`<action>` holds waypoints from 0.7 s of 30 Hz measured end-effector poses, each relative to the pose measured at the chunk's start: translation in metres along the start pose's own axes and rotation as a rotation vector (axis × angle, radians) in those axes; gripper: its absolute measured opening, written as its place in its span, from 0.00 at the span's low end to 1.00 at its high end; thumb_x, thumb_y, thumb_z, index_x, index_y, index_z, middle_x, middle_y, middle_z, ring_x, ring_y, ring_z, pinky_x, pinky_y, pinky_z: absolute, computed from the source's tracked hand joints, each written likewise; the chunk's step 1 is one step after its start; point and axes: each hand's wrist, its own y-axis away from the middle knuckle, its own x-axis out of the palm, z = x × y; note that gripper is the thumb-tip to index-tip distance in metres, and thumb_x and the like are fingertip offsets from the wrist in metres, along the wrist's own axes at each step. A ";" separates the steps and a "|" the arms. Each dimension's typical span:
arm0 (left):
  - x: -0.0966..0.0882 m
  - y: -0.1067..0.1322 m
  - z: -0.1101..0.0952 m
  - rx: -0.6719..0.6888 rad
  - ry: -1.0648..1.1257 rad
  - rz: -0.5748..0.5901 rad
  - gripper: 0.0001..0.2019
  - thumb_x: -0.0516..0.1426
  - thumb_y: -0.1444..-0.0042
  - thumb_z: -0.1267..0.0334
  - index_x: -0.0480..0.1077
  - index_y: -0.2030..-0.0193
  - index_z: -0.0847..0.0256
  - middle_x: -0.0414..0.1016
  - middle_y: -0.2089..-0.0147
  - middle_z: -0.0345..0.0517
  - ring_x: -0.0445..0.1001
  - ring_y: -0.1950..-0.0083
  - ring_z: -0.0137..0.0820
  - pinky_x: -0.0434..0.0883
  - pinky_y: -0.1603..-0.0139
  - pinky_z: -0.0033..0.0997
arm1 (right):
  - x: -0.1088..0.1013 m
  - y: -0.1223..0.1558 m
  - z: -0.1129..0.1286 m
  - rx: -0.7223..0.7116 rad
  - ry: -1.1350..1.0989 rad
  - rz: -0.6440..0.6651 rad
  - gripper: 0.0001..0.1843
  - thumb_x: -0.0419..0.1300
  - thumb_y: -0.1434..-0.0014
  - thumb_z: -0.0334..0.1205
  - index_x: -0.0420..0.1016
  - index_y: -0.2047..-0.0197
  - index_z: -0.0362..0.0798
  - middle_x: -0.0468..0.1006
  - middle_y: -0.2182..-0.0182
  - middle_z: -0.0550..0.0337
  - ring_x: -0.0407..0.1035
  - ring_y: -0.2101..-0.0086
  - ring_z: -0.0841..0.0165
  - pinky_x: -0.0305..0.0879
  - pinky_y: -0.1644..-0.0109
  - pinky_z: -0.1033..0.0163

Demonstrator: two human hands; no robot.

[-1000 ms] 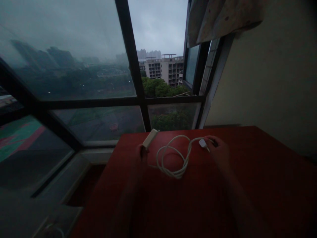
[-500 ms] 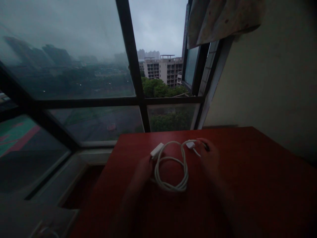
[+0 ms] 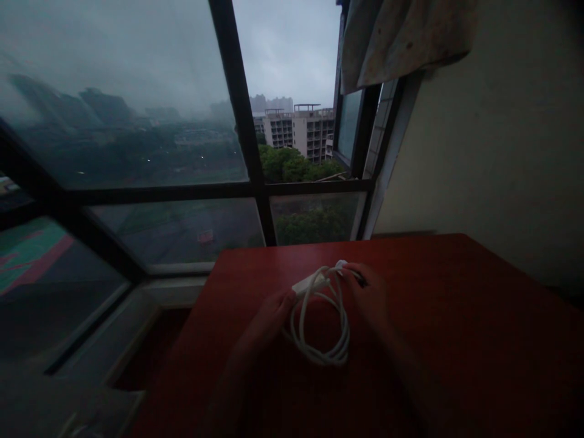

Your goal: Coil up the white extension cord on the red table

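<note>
A pale cable [image 3: 344,328] lies in a loose coil of several loops over the red-brown table [image 3: 433,365]. My left hand [image 3: 276,310] is closed round the near end of a white oblong block [image 3: 308,285], perhaps a power strip; its far end passes behind the cable loops. On the right, my right hand [image 3: 369,292] pinches the cable near the top of the coil. A small white plug-like piece [image 3: 341,264] shows by its fingertips, and something dark sits between the fingers, too dim to name. The hands are a short way apart.
Dark window frames [image 3: 262,213] rise beyond the table's far edge, with one pane standing open. A stained cloth [image 3: 406,42] hangs at the upper right, beside a pale wall [image 3: 479,152]. A low ledge [image 3: 177,292] runs left of the table.
My right hand has moved left with the cable and the white plug-like piece. My left hand has brought the oblong block rightward and turned it, so the two now meet at the coil's top.
</note>
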 end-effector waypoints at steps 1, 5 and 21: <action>0.000 0.001 0.000 -0.004 0.003 0.006 0.19 0.50 0.40 0.51 0.77 0.62 0.61 0.78 0.65 0.48 0.73 0.61 0.38 0.69 0.57 0.33 | 0.001 0.001 0.000 -0.020 0.000 0.009 0.14 0.58 0.43 0.50 0.78 0.63 0.49 0.80 0.62 0.55 0.73 0.62 0.61 0.67 0.55 0.57; 0.004 0.001 0.000 0.081 -0.032 0.085 0.16 0.57 0.45 0.50 0.77 0.60 0.60 0.76 0.57 0.51 0.72 0.53 0.41 0.67 0.50 0.35 | 0.008 0.006 0.001 -0.046 0.010 0.077 0.14 0.57 0.42 0.49 0.78 0.62 0.49 0.80 0.63 0.56 0.73 0.63 0.61 0.68 0.57 0.57; 0.015 -0.019 0.022 -0.129 0.315 -0.434 0.25 0.66 0.60 0.58 0.71 0.53 0.64 0.77 0.58 0.49 0.74 0.59 0.36 0.68 0.60 0.29 | -0.024 -0.019 -0.036 -0.156 0.351 0.309 0.12 0.55 0.43 0.39 0.78 0.61 0.48 0.78 0.61 0.53 0.71 0.59 0.60 0.65 0.53 0.55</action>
